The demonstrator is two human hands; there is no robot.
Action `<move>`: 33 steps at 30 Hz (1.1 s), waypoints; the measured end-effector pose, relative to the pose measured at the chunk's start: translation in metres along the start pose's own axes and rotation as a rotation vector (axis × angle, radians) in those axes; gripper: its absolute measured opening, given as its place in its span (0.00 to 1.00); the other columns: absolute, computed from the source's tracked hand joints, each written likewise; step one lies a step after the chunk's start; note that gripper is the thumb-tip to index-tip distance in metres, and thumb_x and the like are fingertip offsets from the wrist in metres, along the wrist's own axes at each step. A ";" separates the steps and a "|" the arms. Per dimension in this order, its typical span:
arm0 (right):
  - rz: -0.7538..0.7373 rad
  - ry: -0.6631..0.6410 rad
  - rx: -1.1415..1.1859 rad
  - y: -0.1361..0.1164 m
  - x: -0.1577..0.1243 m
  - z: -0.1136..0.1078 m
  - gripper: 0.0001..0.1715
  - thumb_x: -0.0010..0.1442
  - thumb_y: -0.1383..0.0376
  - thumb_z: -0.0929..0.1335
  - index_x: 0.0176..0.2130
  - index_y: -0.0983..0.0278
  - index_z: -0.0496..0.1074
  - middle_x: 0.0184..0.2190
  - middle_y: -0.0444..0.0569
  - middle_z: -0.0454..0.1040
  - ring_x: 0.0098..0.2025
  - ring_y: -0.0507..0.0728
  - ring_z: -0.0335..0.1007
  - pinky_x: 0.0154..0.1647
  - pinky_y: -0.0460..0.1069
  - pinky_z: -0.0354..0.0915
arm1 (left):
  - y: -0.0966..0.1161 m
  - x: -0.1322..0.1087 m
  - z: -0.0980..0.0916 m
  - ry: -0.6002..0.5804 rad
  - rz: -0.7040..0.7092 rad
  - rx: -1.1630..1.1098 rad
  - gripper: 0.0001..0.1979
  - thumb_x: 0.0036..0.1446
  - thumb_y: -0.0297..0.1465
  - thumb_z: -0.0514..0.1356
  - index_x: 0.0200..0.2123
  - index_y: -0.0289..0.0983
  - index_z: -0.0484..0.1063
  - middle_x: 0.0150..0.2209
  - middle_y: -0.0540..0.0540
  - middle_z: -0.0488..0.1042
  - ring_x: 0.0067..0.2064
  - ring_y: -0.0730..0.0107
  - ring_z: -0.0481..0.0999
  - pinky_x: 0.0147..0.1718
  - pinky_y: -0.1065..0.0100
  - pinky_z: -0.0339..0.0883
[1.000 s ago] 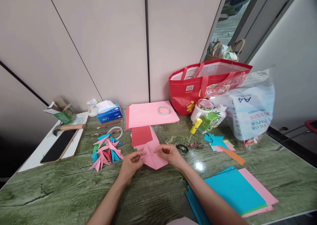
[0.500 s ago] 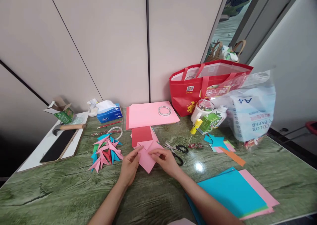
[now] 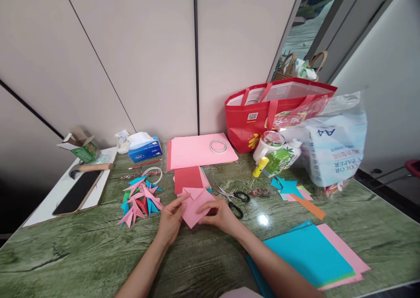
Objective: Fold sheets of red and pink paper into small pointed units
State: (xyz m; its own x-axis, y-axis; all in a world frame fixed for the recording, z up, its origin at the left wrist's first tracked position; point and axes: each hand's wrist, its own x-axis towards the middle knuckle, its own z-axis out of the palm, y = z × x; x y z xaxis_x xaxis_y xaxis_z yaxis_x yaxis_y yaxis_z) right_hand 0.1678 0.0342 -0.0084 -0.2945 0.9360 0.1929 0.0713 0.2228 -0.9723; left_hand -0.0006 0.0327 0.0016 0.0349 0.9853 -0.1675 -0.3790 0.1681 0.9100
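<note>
A sheet of pink paper [image 3: 194, 209] with a folded flap along its upper edge is held between both hands over the table. My left hand [image 3: 173, 215] pinches its left corner between thumb and fingers. On the other side my right hand [image 3: 218, 215] grips the right edge, thumb underneath and fingers on top. Just behind the sheet lies a stack of red and pink paper squares [image 3: 187, 180]. Black-handled scissors [image 3: 234, 197] rest right of my right hand, blades partly spread. Left of my left hand sits a pile of folded pink, blue and red paper stars [image 3: 141, 201].
Blue and pink sheets [image 3: 305, 254] lie under my right forearm. Pink sheets [image 3: 197, 151] with a tape roll [image 3: 218, 146], a tissue box [image 3: 144, 149], a glue stick [image 3: 260, 166], a red bag [image 3: 243, 125] and a hammer [image 3: 92, 168] stand or lie along the back.
The pink paper has turned slightly, its lower point shifting left. My right hand has moved its grip, its thumb now lower under the right edge. My left hand keeps its hold.
</note>
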 end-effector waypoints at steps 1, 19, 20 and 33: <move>0.002 0.001 0.009 -0.001 0.000 -0.001 0.12 0.37 0.63 0.75 0.27 0.63 0.76 0.33 0.48 0.72 0.34 0.56 0.67 0.34 0.47 0.63 | -0.001 0.000 0.000 -0.003 -0.004 -0.013 0.16 0.39 0.30 0.66 0.37 0.35 0.76 0.38 0.41 0.77 0.39 0.63 0.74 0.37 0.68 0.67; 0.181 0.206 0.156 -0.001 0.004 0.008 0.13 0.44 0.59 0.71 0.20 0.65 0.70 0.17 0.46 0.72 0.20 0.51 0.65 0.22 0.46 0.61 | 0.007 -0.007 0.007 -0.125 -0.035 -0.095 0.22 0.43 0.27 0.64 0.45 0.40 0.71 0.50 0.43 0.70 0.52 0.59 0.65 0.44 0.67 0.65; 0.182 0.223 0.156 -0.001 0.004 0.009 0.13 0.44 0.58 0.71 0.20 0.65 0.70 0.17 0.46 0.72 0.19 0.52 0.65 0.22 0.46 0.61 | 0.006 -0.008 0.008 -0.117 -0.036 -0.091 0.21 0.43 0.27 0.64 0.45 0.40 0.71 0.50 0.43 0.69 0.52 0.59 0.65 0.44 0.67 0.65; 0.193 0.291 0.155 0.005 0.003 0.013 0.12 0.44 0.60 0.71 0.20 0.65 0.68 0.17 0.46 0.72 0.19 0.52 0.65 0.22 0.46 0.60 | -0.003 -0.007 0.008 -0.069 -0.001 -0.035 0.25 0.40 0.27 0.65 0.46 0.37 0.70 0.47 0.42 0.72 0.47 0.60 0.70 0.44 0.64 0.65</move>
State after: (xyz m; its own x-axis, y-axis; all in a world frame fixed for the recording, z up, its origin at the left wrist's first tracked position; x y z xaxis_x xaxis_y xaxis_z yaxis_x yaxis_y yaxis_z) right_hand 0.1547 0.0342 -0.0144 -0.0047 0.9999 0.0116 -0.0529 0.0114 -0.9985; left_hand 0.0077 0.0256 0.0035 0.0981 0.9851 -0.1411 -0.4106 0.1693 0.8959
